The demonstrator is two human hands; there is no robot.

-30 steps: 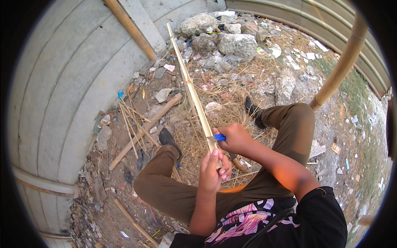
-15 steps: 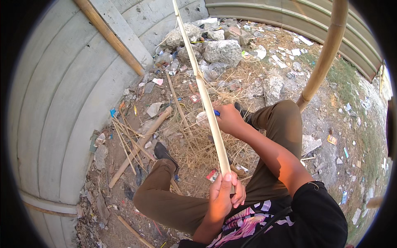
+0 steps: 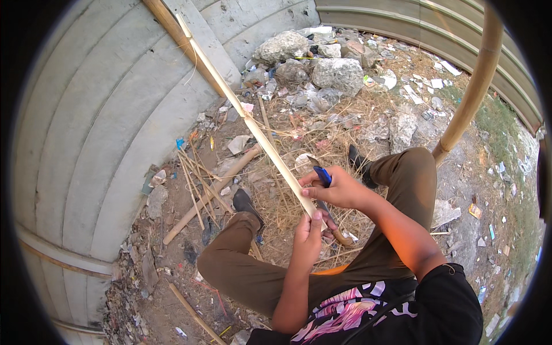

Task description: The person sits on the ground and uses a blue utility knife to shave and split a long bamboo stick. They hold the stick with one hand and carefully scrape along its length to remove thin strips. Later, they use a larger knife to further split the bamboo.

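**A:** what's in the hands here?

**B:** one long pale bamboo strip (image 3: 253, 129), flat and smooth. It runs up-left toward the ribbed concrete wall (image 3: 86, 132), near end down between the knees. Left hand (image 3: 309, 236) grips that near end; right hand (image 3: 339, 188) is clenched around a blue-handled knife (image 3: 323, 176) held against the strip.

**A:** ground?

**B:** dry straw (image 3: 299, 201), grey rocks (image 3: 336, 72), and one round bamboo pole (image 3: 474, 86) standing right.

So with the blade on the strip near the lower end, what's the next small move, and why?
Probably push the blue-handled knife in the right hand away along the bamboo strip. The left hand holds its near end, and most of its length lies beyond the blade.
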